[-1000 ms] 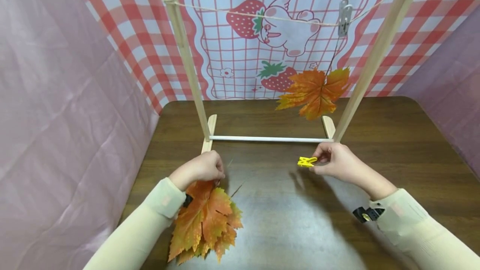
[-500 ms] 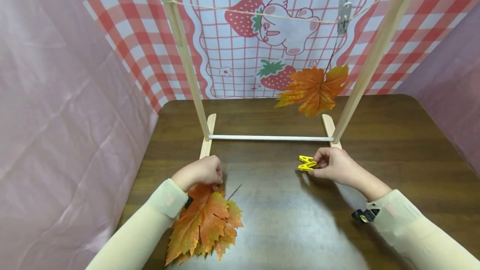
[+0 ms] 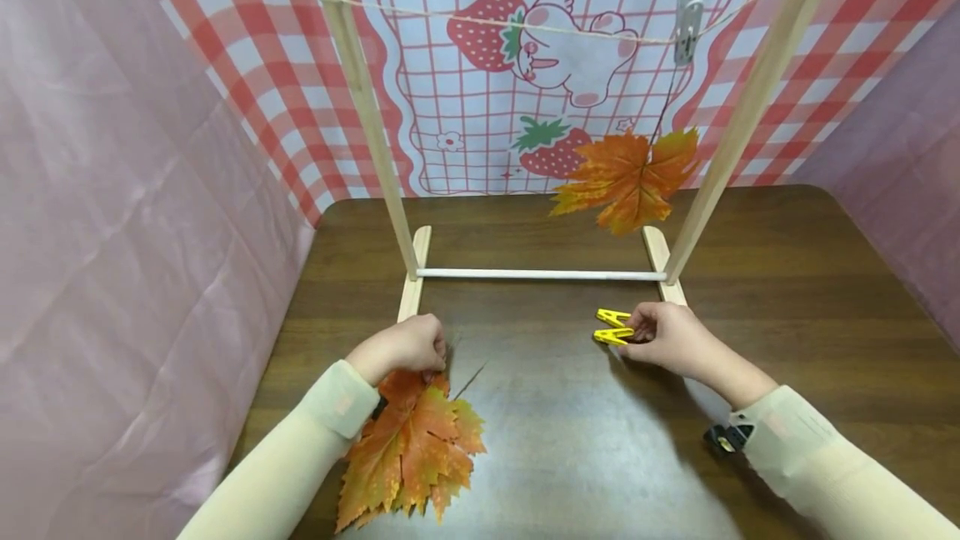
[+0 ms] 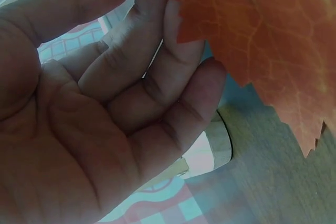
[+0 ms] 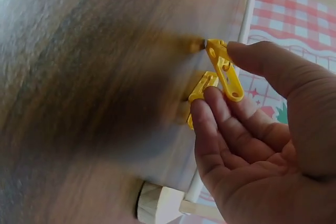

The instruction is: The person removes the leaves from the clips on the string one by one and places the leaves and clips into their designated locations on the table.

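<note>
Yellow plastic, the clothespin point(image 3: 613, 327) is pinched at its tail by the right hand point(image 3: 663, 334), jaws spread, low over the wooden table point(image 3: 787, 273) near the rack's right foot point(image 3: 660, 255). The left hand point(image 3: 405, 346) is curled at the stems of the orange leaves point(image 3: 412, 448) — apparently pinching one. The squeeze is best kept firm — a single stem should be fed fully between the jaws.

Bright, even light glares off the table point(image 3: 570, 448), edges bow outward, and both wrist views are blurred
</note>
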A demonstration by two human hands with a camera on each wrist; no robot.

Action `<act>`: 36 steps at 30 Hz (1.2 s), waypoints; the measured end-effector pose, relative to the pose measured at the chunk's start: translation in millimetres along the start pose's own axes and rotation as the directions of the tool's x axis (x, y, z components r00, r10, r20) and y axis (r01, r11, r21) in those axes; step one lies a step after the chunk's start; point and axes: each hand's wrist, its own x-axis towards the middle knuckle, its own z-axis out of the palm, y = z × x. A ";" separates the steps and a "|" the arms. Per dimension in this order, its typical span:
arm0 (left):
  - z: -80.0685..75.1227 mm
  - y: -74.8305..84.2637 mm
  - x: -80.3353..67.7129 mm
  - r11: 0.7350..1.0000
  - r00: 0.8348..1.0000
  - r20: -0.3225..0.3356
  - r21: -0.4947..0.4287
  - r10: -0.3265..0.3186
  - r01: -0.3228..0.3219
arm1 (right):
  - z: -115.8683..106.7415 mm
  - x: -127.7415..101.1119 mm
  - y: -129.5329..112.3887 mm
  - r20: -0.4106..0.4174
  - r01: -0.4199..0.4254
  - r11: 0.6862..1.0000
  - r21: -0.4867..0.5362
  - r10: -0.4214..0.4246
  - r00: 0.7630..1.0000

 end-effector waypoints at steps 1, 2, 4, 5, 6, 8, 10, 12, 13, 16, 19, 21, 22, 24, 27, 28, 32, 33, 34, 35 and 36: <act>0.4 -0.4 0.0 1.000 1.000 -0.004 0.005 0.004 -0.004 | 0.3 0.0 0.5 -0.001 0.005 1.000 -0.029 -0.005 1.000; 0.7 -0.7 0.1 1.000 1.000 -0.007 0.010 0.008 -0.008 | 0.6 -0.1 0.6 -0.002 0.008 0.998 -0.058 -0.008 1.000; 1.9 -1.4 0.8 1.000 1.000 -0.009 0.018 0.011 -0.011 | 1.4 -0.1 1.3 0.000 0.016 0.992 -0.122 -0.017 1.000; 2.2 -1.4 1.0 1.000 1.000 -0.007 0.021 0.010 -0.010 | 1.8 -0.2 1.1 0.003 0.017 0.989 -0.150 -0.017 1.000; 2.4 -1.3 1.2 1.000 1.000 -0.006 0.023 0.007 -0.007 | 2.2 -0.3 0.6 0.006 0.021 0.984 -0.178 -0.020 1.000; 2.6 -0.7 1.7 1.000 1.000 -0.003 0.031 0.002 -0.002 | 2.7 -0.6 -0.8 0.013 0.027 0.974 -0.227 -0.024 1.000; 2.5 0.1 1.7 0.999 1.000 -0.007 0.041 -0.003 0.003 | 3.2 -1.0 -2.1 0.018 0.029 0.965 -0.260 -0.025 1.000; 2.6 0.4 1.8 0.999 1.000 -0.020 0.051 -0.002 0.003 | 3.3 -1.5 -4.1 0.018 0.034 0.961 -0.275 -0.030 0.999; 2.7 0.4 1.9 0.999 1.000 -0.024 0.052 -0.002 0.004 | 3.2 -1.6 -4.9 0.016 0.034 0.959 -0.280 -0.030 0.999; 3.7 0.0 2.4 0.999 0.999 -0.036 0.044 -0.004 0.006 | 3.5 -1.8 -5.9 0.012 0.041 0.958 -0.282 -0.039 0.999; 4.2 -0.4 3.2 0.999 0.999 -0.038 0.039 -0.009 0.011 | 3.0 -1.6 -6.7 0.014 0.041 0.958 -0.284 -0.038 0.999; 4.7 -0.9 3.7 0.999 0.999 -0.049 0.048 -0.005 0.007 | 2.7 -1.4 -7.2 0.018 0.037 0.958 -0.285 -0.034 0.999; 4.7 -0.9 3.8 0.999 0.999 -0.054 0.053 -0.003 0.005 | 2.3 -1.3 -7.6 0.021 0.034 0.957 -0.287 -0.029 0.999; 4.7 -1.2 3.9 0.998 0.998 -0.067 0.065 0.006 -0.002 | 1.8 -0.9 -8.0 0.026 0.029 0.955 -0.294 -0.022 0.999; 3.7 -1.0 3.6 0.999 0.998 -0.066 0.047 0.012 -0.009 | 1.0 -0.2 -8.5 0.036 0.023 0.954 -0.300 -0.013 0.999; 3.2 -1.1 3.4 0.999 0.998 -0.064 0.031 0.013 -0.011 | 0.5 -0.1 -8.5 0.039 0.022 0.953 -0.301 -0.011 0.999; -0.6 -0.4 2.9 1.000 0.997 -0.072 -0.012 0.010 -0.011 | -2.0 -0.4 -7.8 0.040 0.030 0.956 -0.292 -0.019 0.999; -1.9 -0.1 2.8 1.000 0.997 -0.083 -0.014 0.011 -0.012 | -2.8 -0.7 -7.5 0.036 0.032 0.958 -0.285 -0.022 0.999; -3.3 0.2 2.7 1.000 0.995 -0.095 -0.009 0.013 -0.014 | -3.7 -1.1 -7.4 0.032 0.034 0.960 -0.277 -0.027 0.999; -4.6 0.5 2.8 1.000 0.994 -0.108 -0.001 0.016 -0.016 | -4.6 -1.4 -7.5 0.027 0.038 0.963 -0.268 -0.032 0.999; -5.9 0.8 3.1 1.000 0.993 -0.119 0.004 0.021 -0.021 | -5.7 -1.8 -8.0 0.022 0.038 0.966 -0.256 -0.034 0.999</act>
